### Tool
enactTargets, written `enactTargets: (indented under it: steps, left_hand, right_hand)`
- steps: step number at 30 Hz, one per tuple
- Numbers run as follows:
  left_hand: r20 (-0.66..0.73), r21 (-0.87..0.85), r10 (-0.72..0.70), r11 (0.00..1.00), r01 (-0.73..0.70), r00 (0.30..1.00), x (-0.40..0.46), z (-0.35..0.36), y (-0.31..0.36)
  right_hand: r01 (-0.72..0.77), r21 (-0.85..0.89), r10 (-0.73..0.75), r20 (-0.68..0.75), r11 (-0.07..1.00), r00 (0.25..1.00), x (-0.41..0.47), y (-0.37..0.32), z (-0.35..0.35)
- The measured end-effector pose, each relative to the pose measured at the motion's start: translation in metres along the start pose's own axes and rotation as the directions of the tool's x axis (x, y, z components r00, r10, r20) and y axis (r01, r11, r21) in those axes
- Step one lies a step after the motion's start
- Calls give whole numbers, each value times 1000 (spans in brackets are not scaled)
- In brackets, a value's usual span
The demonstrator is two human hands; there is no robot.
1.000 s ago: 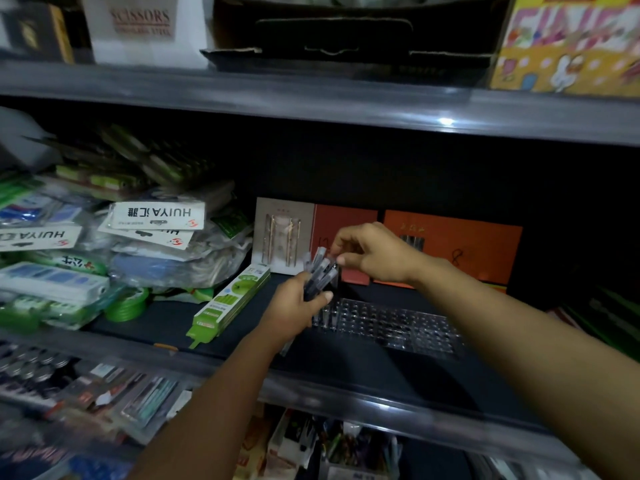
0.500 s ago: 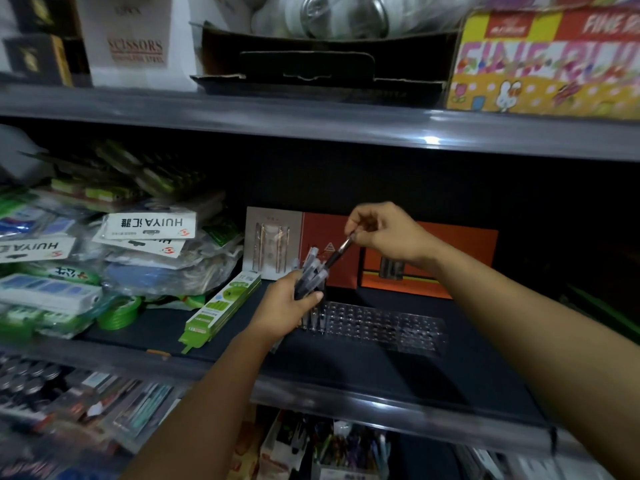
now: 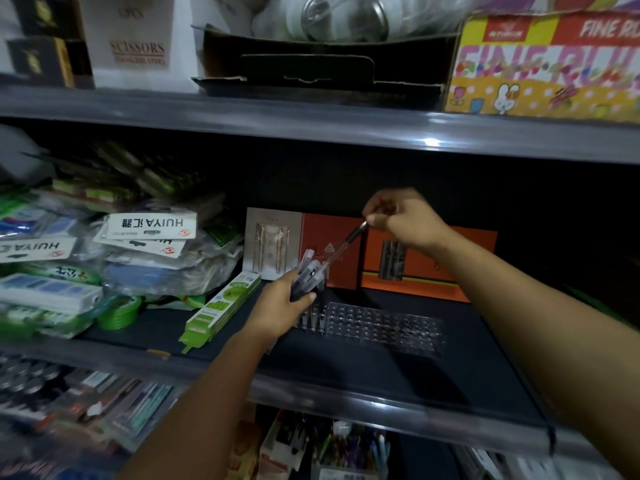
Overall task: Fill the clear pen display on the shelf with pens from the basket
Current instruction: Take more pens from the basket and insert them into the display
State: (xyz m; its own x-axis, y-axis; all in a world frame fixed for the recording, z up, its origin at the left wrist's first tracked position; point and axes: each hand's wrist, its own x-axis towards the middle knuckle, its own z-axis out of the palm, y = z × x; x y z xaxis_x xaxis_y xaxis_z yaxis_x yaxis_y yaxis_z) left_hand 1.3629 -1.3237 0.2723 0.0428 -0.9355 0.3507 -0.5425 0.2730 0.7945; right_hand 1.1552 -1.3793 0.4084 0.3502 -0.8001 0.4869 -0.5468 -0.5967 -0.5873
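Observation:
A clear pen display (image 3: 381,327) with rows of round holes lies flat on the dark middle shelf (image 3: 381,375). A few pens stand in its left end, partly hidden by my hand. My left hand (image 3: 277,313) grips a bundle of pens (image 3: 308,275) just above that left end. My right hand (image 3: 398,216) pinches the top of a single pen (image 3: 343,244), which slants down-left with its lower end still among the bundle. The basket is not in view.
Orange boxes (image 3: 426,261) and a pen card (image 3: 270,244) lean against the back of the shelf. A green pack (image 3: 221,310) lies left of the display, beside piled stationery bags (image 3: 149,251). The upper shelf edge (image 3: 311,126) hangs overhead; pens fill the shelf below (image 3: 346,448).
My right hand has risen up and to the right, drawing one pen out of the bundle. My left hand has kept the bundle above the display's left end.

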Motion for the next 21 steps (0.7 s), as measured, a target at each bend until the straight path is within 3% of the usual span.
enactTargets:
  steps: [8, 21]
  left_hand:
    - [-20, 10, -38, 999, 38, 999, 5, 2, -8]
    - [-7, -45, 28, 999, -28, 1000, 19, 12, -11]
  right_hand:
    - [72, -344, -55, 59, 936, 997, 1, 20, 17]
    - [168, -421, -83, 214, 892, 973, 12, 44, 59]
